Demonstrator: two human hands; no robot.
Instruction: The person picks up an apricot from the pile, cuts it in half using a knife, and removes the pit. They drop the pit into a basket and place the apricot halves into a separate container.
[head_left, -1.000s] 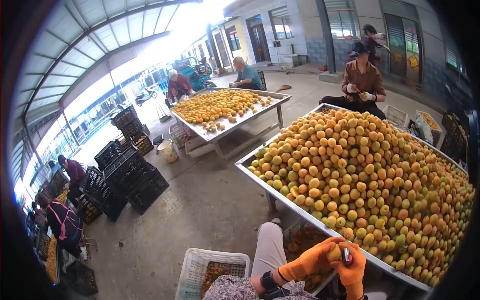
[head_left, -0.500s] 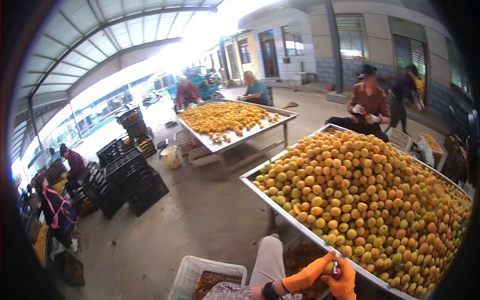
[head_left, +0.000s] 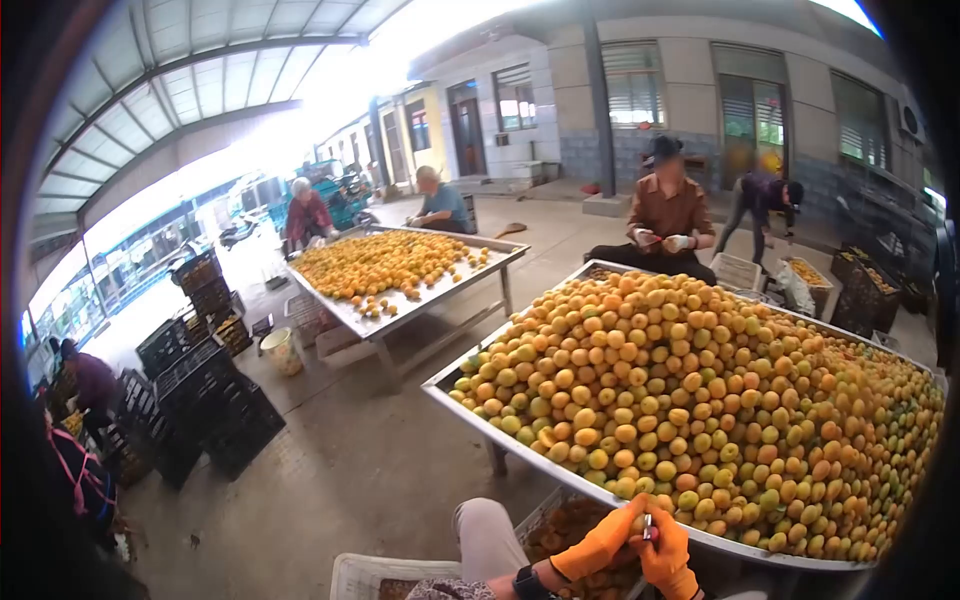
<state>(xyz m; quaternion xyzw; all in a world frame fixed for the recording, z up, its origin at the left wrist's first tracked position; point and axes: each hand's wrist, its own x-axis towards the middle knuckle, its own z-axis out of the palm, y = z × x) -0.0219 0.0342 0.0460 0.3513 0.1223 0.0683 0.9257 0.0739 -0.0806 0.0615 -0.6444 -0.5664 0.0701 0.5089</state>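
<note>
Both my hands wear orange gloves and meet at the near rim of a metal-edged table (head_left: pixel 530 457) heaped with yellow-orange apricots (head_left: pixel 690 390). My left hand (head_left: pixel 602 545), with a dark watch on its wrist, is closed round an apricot that the fingers mostly hide. Close against it, my right hand (head_left: pixel 664 562) is closed on a small tool (head_left: pixel 650 527) with a shiny metal end; its exact kind is hard to make out. Below the hands stands a crate (head_left: pixel 540 510) with brownish, cut-looking fruit pieces in it.
A pale plastic crate (head_left: pixel 350 572) sits left of my knee. Farther off are a second table (head_left: pixel 375 325) of apricots, a bucket (head_left: pixel 281 352) and stacked black crates (head_left: pixel 215 400). Across my table sits a person in a brown shirt (head_left: pixel 670 212); other people work around.
The view has turned to the right, so everything sits farther left. My hands stay together at the table rim. At the back right, a person has bent down.
</note>
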